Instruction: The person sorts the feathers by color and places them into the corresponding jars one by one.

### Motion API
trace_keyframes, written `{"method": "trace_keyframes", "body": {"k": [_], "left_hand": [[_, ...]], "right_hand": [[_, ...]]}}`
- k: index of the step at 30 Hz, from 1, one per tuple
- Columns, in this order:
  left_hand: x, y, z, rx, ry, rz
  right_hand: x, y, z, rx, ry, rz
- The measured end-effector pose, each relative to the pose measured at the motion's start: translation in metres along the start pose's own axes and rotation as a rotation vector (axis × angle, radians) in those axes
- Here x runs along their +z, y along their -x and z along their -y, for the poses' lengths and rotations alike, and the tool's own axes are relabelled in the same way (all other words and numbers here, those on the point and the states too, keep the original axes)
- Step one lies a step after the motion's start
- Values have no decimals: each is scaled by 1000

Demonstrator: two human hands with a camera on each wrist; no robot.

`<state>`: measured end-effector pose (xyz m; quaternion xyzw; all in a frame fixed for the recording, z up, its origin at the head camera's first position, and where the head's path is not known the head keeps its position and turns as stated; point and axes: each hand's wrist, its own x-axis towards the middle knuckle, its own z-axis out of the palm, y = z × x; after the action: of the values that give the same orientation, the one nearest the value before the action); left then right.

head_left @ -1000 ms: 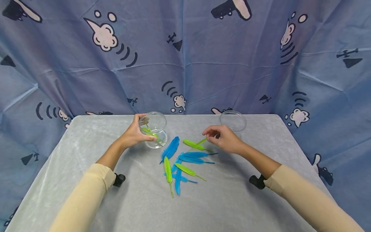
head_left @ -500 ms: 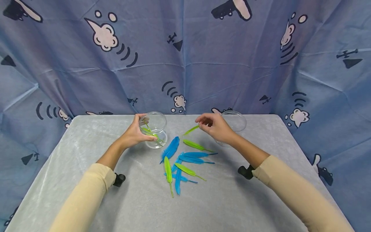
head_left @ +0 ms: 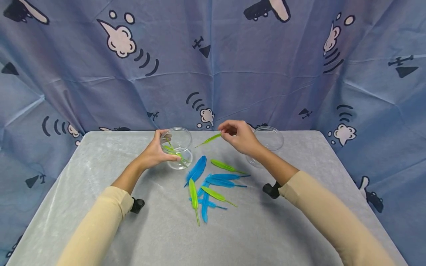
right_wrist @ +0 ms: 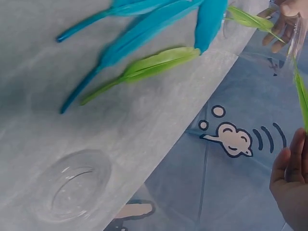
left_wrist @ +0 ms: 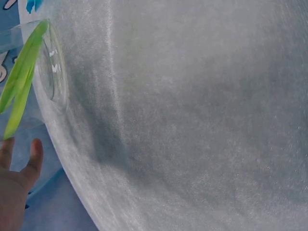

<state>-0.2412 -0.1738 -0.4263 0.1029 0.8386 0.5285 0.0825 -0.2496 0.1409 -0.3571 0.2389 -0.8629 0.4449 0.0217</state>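
One left hand (head_left: 155, 152) gripping clear jar (head_left: 180, 145), right hand (head_left: 241, 138) apparently pinching green feather (head_left: 211, 139)

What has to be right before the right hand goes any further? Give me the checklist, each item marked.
1. Right hand pinches a green feather: ok.
2. Left hand grips the clear jar: ok.
3. Jar mouth uncovered: ok, no lid shows on it.
4. Feather over the jar mouth: not ok; in the head view its tip stops short of the rim.
5. Colour matches the feathers inside: ok, those visible are green.
6. Right forearm clear of the second jar: cannot tell; it overlaps that jar in the head view.
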Motion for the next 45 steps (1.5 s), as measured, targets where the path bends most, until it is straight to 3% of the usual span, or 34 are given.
{"method": "trace_keyframes", "body": {"k": [9, 17, 30, 45], "left_hand": [[1, -1, 2, 1, 10, 4], [0, -2, 5, 12, -5, -5], [0, -1, 3, -10, -19, -9], [0, -2, 3, 11, 31, 2]], "right_hand": [[2, -15, 14, -44, -64, -63], [10, -31, 31, -33, -45, -91], [41, -45, 49, -12, 8, -62], [68, -47, 46, -9, 137, -28]]}}
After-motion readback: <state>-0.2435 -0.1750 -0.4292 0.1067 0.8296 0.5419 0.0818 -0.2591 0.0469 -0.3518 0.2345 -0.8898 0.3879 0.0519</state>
